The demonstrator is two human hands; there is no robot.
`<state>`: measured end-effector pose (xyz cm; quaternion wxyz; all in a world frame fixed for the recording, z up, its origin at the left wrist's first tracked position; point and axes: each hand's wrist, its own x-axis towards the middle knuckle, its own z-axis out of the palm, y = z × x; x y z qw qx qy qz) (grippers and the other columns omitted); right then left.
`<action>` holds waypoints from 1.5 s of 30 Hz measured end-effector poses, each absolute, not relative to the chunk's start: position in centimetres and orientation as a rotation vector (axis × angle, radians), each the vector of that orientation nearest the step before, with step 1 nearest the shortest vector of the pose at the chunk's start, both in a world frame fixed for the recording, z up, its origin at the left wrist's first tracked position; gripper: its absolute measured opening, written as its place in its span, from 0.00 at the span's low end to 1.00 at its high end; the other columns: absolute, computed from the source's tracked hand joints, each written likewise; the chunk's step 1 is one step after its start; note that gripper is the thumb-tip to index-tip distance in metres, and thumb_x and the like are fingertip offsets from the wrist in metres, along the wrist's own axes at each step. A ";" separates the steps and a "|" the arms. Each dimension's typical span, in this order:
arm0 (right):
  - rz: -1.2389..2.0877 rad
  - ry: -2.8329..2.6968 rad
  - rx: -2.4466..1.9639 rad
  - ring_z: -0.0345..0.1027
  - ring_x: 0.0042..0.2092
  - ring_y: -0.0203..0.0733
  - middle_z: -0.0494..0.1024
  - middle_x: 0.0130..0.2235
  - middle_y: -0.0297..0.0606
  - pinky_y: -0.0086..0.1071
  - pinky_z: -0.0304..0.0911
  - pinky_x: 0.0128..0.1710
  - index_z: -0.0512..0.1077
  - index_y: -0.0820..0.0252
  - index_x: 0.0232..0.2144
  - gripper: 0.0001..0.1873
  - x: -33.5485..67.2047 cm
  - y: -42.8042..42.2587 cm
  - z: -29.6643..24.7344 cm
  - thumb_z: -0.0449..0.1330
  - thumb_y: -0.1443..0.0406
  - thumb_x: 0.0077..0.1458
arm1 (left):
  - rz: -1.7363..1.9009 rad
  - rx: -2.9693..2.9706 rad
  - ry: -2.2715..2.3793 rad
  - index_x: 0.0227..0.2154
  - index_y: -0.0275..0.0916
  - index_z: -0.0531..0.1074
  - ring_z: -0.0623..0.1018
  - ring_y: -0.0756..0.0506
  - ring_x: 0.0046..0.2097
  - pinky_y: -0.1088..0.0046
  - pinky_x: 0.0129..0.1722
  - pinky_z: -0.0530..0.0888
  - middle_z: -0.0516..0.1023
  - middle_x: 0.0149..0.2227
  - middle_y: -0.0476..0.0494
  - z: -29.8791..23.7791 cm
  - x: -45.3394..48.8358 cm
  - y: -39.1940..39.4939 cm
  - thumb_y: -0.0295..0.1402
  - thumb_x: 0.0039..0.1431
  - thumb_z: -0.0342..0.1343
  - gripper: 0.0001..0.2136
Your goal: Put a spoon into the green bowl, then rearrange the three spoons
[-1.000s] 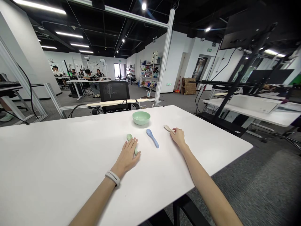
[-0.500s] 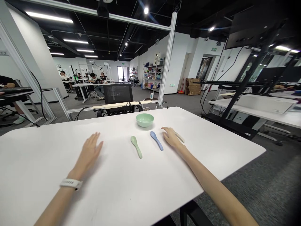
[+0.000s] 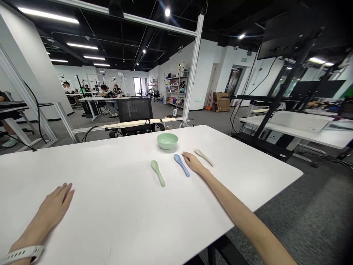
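Three spoons lie side by side on the white table (image 3: 124,221): a green spoon (image 3: 158,173), a blue spoon (image 3: 181,165) and a beige spoon (image 3: 204,157). A pale green bowl (image 3: 167,141) stands just behind them. My right hand (image 3: 193,163) rests flat between the blue and beige spoons, fingers stretched out, its fingertips next to the blue spoon's bowl end. My left hand (image 3: 53,207) lies flat and open on the table far to the left, holding nothing, with a white watch band on the wrist.
A black office chair (image 3: 134,110) stands behind the table's far edge, beside a metal frame post (image 3: 192,70). More white desks (image 3: 298,130) and dark stands fill the right side. Several people sit at desks far back on the left.
My left hand let go of the green spoon and slid back to the left near edge. My right hand left the beige spoon and moved left toward the blue spoon.
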<state>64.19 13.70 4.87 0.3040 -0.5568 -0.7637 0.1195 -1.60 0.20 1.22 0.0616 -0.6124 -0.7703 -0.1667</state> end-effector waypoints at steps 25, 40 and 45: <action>0.297 -2.034 -1.442 0.66 0.71 0.53 0.77 0.66 0.53 0.46 0.58 0.73 0.81 0.65 0.58 0.22 64.4 13.8 4.3 0.52 0.68 0.70 | -0.444 -1.859 -2.389 0.67 0.20 0.66 0.67 0.26 0.74 0.44 0.72 0.64 0.69 0.72 0.23 1.6 -0.8 -0.3 0.49 0.67 0.28 0.42; -0.128 -1.615 -2.155 0.78 0.52 0.60 0.86 0.48 0.57 0.45 0.68 0.53 0.84 0.65 0.49 0.17 71.4 12.9 7.2 0.63 0.63 0.63 | -0.478 -1.853 -2.374 0.67 0.23 0.68 0.67 0.27 0.74 0.45 0.71 0.67 0.70 0.72 0.24 1.2 -1.1 -0.3 0.49 0.67 0.32 0.40; -0.085 -1.629 -2.141 0.82 0.41 0.55 0.88 0.39 0.54 0.38 0.68 0.41 0.86 0.60 0.37 0.15 71.9 12.8 7.3 0.62 0.58 0.66 | -0.482 -1.841 -2.394 0.67 0.23 0.68 0.67 0.27 0.74 0.44 0.71 0.67 0.69 0.72 0.24 1.6 -0.8 -0.4 0.49 0.66 0.33 0.39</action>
